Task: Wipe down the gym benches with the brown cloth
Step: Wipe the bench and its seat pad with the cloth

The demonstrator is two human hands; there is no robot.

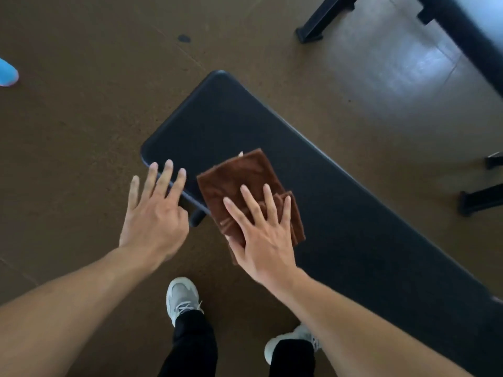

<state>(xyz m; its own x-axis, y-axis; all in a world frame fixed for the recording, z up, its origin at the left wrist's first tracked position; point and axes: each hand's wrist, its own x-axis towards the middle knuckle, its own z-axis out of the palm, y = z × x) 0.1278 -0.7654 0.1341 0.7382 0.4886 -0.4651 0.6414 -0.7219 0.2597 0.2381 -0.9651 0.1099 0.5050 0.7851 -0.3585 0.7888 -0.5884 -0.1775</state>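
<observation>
A long black padded gym bench (340,202) runs from the upper middle down to the right edge. A folded brown cloth (236,180) lies on its near left part, close to the long edge. My right hand (261,235) rests flat on the cloth's lower half, fingers spread, pressing it onto the pad. My left hand (155,213) hovers open with fingers apart just left of the cloth, over the bench's edge and the floor, holding nothing.
The floor is brown and speckled. A second black bench frame (462,28) stands at the upper right, with black metal feet (481,197) at the right edge. My two grey shoes (182,297) stand below the bench. A blue object (6,73) shows at the left edge.
</observation>
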